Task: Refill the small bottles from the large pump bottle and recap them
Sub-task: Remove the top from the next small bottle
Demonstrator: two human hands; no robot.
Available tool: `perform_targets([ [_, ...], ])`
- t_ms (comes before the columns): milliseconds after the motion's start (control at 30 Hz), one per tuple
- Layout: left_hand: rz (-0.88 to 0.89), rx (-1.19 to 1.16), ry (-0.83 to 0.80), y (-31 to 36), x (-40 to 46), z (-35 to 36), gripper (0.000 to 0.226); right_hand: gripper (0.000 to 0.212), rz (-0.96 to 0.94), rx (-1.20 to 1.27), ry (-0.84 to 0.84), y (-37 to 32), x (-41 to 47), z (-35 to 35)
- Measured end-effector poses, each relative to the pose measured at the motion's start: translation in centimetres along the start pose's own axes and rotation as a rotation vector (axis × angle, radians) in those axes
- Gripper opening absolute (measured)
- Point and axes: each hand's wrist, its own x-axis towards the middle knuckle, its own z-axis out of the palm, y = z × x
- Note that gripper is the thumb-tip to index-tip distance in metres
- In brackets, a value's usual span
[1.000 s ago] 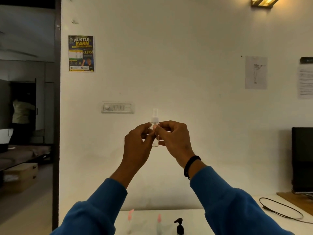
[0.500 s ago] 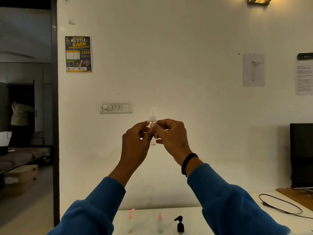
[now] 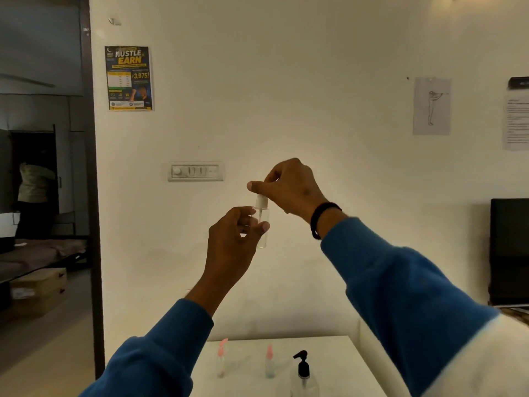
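Held up in front of the wall, the left hand (image 3: 232, 239) pinches a small clear bottle (image 3: 262, 224) upright between thumb and fingers, while the right hand (image 3: 289, 187) pinches the white spray cap (image 3: 261, 201) at its neck from above. Below on the white table (image 3: 343, 368), two pink-capped small bottles (image 3: 221, 358) stand near the middle, well apart, with the black-topped pump bottle (image 3: 303, 373) just right of them toward the near edge.

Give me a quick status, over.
Left hand grips small clear bottle. Right hand pinches its spray cap. Pump bottle on table, nothing blocking.
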Motion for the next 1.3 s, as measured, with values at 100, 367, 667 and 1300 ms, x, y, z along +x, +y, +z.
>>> perform_targets([
  [100,-0.038,0.01,-0.006,-0.1,-0.2,0.1,0.037,0.04,0.015,-0.11,-0.219,-0.8,1.2,-0.3],
  [367,0.007,0.02,-0.016,-0.6,-0.6,0.1,0.02,0.034,-0.001,-0.296,-0.458,-1.2,2.2,-0.5],
  [667,-0.076,-0.033,-0.117,-1.2,0.1,-0.2,0.019,0.034,-0.124,-0.313,-0.508,-0.9,2.4,-0.2],
  [1300,-0.123,-0.069,-0.186,-2.6,-1.2,0.4,0.021,0.04,-0.062,-0.493,-0.643,-0.1,2.2,0.5],
])
